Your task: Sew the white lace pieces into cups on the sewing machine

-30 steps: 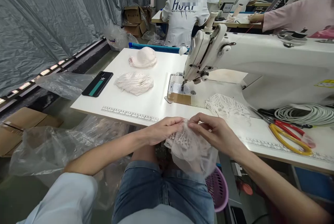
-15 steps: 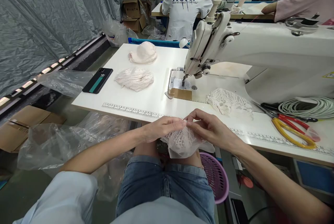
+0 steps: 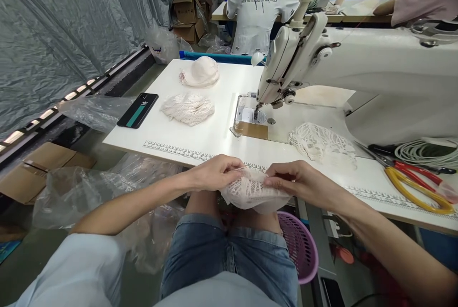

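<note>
Head view: one cream openwork lace piece with sheer backing (image 3: pixel 255 196), above the lap, left hand (image 3: pixel 218 173) and right hand (image 3: pixel 298 180) pinching opposite upper edges; likely light, limp, snag-prone, best held by those edges.

White lace piece with sheer fabric (image 3: pixel 255 192) — bunched, stretched sideways, below the table's edge (image 3: pixel 200 161)
</note>
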Demonstrator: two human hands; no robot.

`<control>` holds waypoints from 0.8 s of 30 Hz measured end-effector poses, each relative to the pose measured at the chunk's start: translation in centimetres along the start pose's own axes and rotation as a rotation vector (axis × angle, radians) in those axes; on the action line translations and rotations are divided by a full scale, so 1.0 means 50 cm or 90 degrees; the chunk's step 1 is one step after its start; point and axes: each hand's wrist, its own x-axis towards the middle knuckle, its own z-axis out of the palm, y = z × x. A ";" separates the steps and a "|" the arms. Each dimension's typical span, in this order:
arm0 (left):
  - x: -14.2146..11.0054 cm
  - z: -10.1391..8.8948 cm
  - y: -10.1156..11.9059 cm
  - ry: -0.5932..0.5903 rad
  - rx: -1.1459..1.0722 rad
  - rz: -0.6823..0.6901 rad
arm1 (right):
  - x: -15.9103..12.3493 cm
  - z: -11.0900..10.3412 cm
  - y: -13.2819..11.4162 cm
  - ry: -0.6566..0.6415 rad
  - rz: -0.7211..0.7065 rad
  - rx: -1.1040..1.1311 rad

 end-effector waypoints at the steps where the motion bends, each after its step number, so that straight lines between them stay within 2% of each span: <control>1: 0.001 -0.010 0.009 0.003 0.034 0.010 | -0.001 -0.007 -0.004 0.014 -0.002 -0.005; 3: 0.014 -0.034 0.024 0.006 0.092 0.038 | 0.006 -0.024 -0.007 0.046 -0.003 -0.029; 5: 0.048 -0.060 0.031 0.016 0.146 0.070 | 0.027 -0.046 0.003 0.082 -0.001 -0.083; 9: 0.155 -0.107 0.020 0.061 0.311 0.085 | 0.094 -0.090 0.054 0.167 0.035 -0.256; 12: 0.218 -0.130 0.016 0.050 0.387 0.060 | 0.132 -0.112 0.090 0.208 0.061 -0.387; 17: 0.245 -0.152 0.042 0.026 0.540 0.029 | 0.158 -0.135 0.104 0.241 0.092 -0.573; 20: 0.242 -0.145 0.049 0.144 0.701 0.017 | 0.170 -0.150 0.108 0.236 0.093 -0.586; 22: 0.240 -0.130 0.041 0.230 0.772 0.097 | 0.175 -0.156 0.114 0.233 0.081 -0.586; 24: 0.239 -0.115 0.023 0.238 0.802 0.242 | 0.175 -0.157 0.118 0.253 0.068 -0.621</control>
